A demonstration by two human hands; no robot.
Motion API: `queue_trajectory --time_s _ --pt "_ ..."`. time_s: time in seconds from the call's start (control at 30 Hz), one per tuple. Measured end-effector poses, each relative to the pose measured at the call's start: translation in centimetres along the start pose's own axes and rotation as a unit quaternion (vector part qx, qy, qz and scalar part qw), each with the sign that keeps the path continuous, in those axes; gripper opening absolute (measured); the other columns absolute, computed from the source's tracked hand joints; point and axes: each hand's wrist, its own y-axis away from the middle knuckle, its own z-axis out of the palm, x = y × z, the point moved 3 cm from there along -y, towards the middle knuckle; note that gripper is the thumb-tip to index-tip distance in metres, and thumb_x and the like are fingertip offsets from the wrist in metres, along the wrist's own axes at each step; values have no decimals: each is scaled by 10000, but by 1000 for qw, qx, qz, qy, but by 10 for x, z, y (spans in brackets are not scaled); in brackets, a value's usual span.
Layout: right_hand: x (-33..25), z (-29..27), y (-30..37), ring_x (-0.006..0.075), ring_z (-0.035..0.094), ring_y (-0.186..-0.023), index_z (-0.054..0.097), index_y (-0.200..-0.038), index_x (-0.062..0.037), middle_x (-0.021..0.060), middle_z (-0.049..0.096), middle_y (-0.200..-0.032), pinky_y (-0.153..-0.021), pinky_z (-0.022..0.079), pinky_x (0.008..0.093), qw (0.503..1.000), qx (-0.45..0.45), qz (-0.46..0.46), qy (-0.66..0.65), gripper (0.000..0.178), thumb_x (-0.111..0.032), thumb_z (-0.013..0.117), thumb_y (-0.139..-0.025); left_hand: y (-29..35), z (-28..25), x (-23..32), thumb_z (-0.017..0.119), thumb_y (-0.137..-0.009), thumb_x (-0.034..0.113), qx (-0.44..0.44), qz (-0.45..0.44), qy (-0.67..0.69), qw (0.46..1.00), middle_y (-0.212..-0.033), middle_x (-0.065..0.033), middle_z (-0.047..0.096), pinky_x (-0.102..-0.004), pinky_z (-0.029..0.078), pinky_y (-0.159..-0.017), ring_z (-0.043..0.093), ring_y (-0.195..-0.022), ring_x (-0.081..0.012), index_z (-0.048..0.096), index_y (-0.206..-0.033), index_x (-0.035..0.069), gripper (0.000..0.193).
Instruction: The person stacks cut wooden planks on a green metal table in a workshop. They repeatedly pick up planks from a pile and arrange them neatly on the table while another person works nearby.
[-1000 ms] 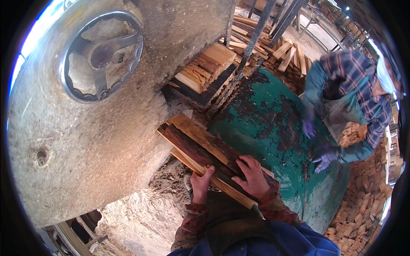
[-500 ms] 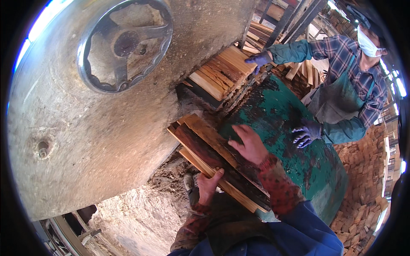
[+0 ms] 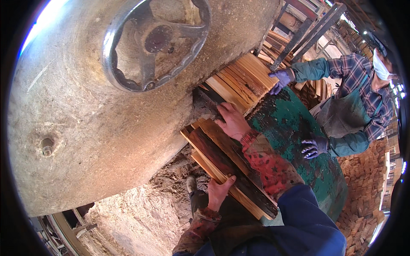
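A stack of rough wooden boards point(image 3: 230, 168), some with dark bark faces, lies slantwise in front of my body. My left hand point(image 3: 219, 192) grips its lower left edge, thumb on top. Beyond the stack, my right hand point(image 3: 234, 121) reaches out with its fingers stretched, close to the near end of a second row of boards point(image 3: 241, 81). I cannot tell whether the fingertips touch that row. At its far end is a co-worker's purple-gloved hand point(image 3: 279, 81); the co-worker's other gloved hand point(image 3: 314, 146) is over the green table point(image 3: 294, 115).
A big dusty machine panel point(image 3: 98, 141) with a metal handwheel point(image 3: 157, 40) stands on the left. Across the green table is a co-worker point(image 3: 352, 94) in a mask and apron. Sawdust point(image 3: 132, 222) covers the floor below; piled wood blocks point(image 3: 363, 179) are at right.
My right hand has moved forward and left, from above the green table toward the far row of boards. The co-worker's gloved hand has come onto that row's end. The view has shifted slightly.
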Motion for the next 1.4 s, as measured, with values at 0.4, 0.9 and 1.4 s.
queue_trajectory --time_s 0.4,0.9,1.4 --pt "24 103 -117 376 460 -1100 693 -950 -87 164 536 -1195 -909 400 537 979 -55 32 196 279 -300 650 -775 -1 2 0 818 -751 197 -6 -14 -31 999 -881 -66 722 -278 536 -737 671 -805 -119 693 -957 -24 327" --pt "50 35 -15 358 592 -1020 622 -1134 -51 147 611 -1088 -874 486 415 989 -9 117 -90 366 -173 693 -797 -1 2 -2 815 -774 152 -27 -46 -15 998 -919 -36 695 -257 516 -762 628 -838 -98 667 -980 -16 303" --pt "-10 -92 200 69 583 -824 673 -1034 5 11 668 -912 -734 482 222 862 13 369 -349 187 -33 644 -854 -2 0 -5 832 -775 252 -22 -21 9 999 -965 -67 698 -278 517 -775 639 -863 -127 648 -1068 -18 439"
